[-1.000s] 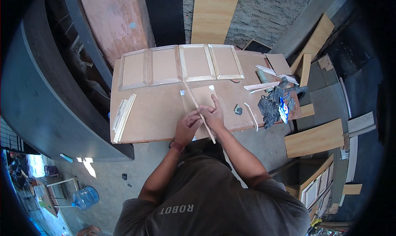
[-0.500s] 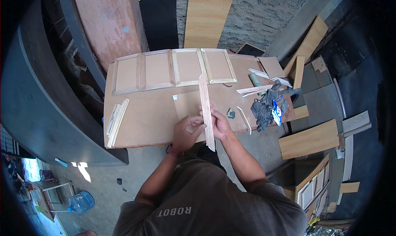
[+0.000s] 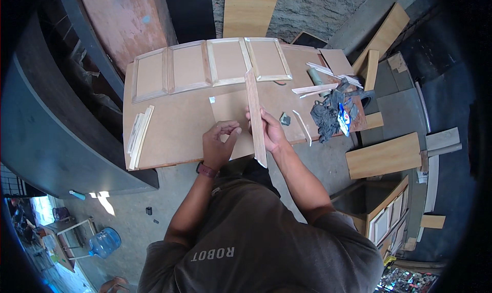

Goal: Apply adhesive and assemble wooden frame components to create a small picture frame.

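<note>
My right hand (image 3: 271,131) grips a long, narrow wood strip (image 3: 254,118) with angled ends, its fingers wrapped round from the right side. The strip stands nearly lengthwise to me over the near edge of the table. Just left of it is my left hand (image 3: 220,139), apart from the strip, with fingers loosely bent and nothing visible between them. Beneath both hands lies a flat brown sheet (image 3: 225,108) on the brown table (image 3: 179,124). Beyond the strip's far tip, several rectangular wood frames (image 3: 210,62) lie side by side.
Several strips (image 3: 141,139) lie at the table's left end. At the right are a dark crumpled cloth (image 3: 324,119), a blue-white packet (image 3: 344,119), a green cylinder (image 3: 314,77) and thin offcuts (image 3: 303,126). A dark curved panel (image 3: 61,129) stands left; a board (image 3: 384,155) lies right.
My left hand has come off the wood strip and moved left. My right hand keeps hold of it. The whole view has shifted, so the table appears higher.
</note>
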### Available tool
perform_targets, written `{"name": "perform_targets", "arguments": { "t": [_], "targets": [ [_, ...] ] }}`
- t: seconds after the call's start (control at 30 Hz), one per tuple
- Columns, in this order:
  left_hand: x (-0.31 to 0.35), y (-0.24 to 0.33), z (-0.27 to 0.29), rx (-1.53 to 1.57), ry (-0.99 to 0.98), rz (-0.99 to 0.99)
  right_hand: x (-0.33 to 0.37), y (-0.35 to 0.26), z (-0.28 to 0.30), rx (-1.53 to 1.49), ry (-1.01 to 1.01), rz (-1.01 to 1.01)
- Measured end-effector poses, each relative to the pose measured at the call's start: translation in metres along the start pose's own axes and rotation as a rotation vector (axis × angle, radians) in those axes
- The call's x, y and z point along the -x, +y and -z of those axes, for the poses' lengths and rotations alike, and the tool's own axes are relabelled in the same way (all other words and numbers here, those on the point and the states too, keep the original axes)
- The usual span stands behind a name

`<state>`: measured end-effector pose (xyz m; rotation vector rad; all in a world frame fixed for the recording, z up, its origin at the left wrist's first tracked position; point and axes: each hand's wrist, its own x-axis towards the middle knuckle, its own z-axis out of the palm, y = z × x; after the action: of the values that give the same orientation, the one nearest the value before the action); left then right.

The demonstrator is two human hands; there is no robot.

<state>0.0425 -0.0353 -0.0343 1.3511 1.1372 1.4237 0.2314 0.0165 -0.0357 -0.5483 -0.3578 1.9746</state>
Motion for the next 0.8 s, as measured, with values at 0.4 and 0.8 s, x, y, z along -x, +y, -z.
{"name": "perform_targets", "arguments": {
  "t": [0.4, 0.8],
  "targets": [
    [0.001, -0.037, 0.008, 0.157, 0.025, 0.255, -0.012, 0.038, 0.007, 0.857, 0.410, 0.255],
    [-0.015, -0.126, 0.017, 0.127, 0.074, 0.578, -0.030, 0.078, 0.014, 1.610, 0.378, 0.326]
  ]
}}
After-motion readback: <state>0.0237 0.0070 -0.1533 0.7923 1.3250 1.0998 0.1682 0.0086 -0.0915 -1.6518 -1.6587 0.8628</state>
